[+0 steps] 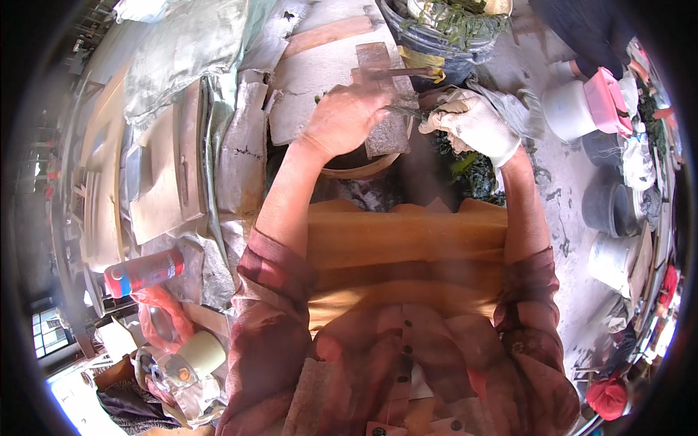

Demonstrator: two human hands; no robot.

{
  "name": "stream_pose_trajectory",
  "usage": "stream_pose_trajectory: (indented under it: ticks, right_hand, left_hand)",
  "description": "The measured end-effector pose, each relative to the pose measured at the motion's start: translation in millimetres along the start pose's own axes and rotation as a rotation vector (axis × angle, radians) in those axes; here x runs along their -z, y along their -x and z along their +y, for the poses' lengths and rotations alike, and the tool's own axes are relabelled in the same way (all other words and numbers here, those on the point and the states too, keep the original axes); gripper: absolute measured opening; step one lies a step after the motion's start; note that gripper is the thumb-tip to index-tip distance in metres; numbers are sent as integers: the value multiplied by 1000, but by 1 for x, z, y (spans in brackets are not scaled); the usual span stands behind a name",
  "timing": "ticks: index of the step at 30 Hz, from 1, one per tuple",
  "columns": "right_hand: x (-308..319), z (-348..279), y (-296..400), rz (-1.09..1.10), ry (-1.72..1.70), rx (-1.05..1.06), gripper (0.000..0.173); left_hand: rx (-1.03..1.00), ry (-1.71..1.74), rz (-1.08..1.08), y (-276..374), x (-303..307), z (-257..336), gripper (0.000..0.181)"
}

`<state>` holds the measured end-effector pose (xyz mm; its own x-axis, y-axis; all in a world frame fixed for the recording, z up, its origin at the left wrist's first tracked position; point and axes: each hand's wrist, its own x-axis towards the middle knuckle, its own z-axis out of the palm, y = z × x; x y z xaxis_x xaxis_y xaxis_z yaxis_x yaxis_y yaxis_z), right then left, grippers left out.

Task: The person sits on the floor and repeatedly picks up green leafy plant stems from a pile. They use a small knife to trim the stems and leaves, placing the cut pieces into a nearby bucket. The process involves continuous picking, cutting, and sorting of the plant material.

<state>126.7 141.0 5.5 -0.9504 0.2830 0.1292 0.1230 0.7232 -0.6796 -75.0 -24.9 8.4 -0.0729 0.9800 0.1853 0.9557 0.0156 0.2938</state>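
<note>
My bare left hand is curled over a worn wooden block. A thin dark strip runs from its fingertips towards my right hand, which wears a white glove and pinches its other end. What the strip is made of I cannot tell. Just beyond my left hand, a wooden piece with a narrow handle lies across the block. Below the block shows the curved rim of a round container. Wet dark green seaweed-like leaves lie beneath my gloved hand.
A dark tub with stringy greens stands ahead. Pale boards and cloth-covered stacks are on the left, with a red bottle. Buckets and a pink basin line the right, near another person's dark-clothed leg. An orange-brown apron covers my lap.
</note>
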Motion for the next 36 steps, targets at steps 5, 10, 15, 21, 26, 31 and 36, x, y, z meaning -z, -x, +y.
stream_pose_trajectory:
  ticks: [5, 10, 15, 21, 26, 31, 36]
  right_hand:
    - [-21, 1, -23, 59, -362, -508, 26]
    - [-43, 7, -51, 199, 229, -432, 37]
    - [-64, 24, -62, 113, 486, -460, 39]
    - [-43, 26, -43, 78, 128, -583, 39]
    - [-9, -32, -24, 82, -493, -580, 52]
    - [-13, -39, -12, 67, -565, -433, 47]
    - [-40, 30, -10, 132, -92, -165, 42]
  left_hand:
    - [158, -56, -25, 3, 3, -25, 23]
    - [281, -122, -18, -10, -7, -34, 24]
    - [377, -132, -122, -19, -23, -34, 26]
    - [494, -131, -282, 4, -15, -53, 37]
    - [619, -155, -168, -12, 17, -19, 65]
    - [377, 794, 50, -9, -9, 7, 61]
    - [363, 952, 131, -18, 3, 12, 14]
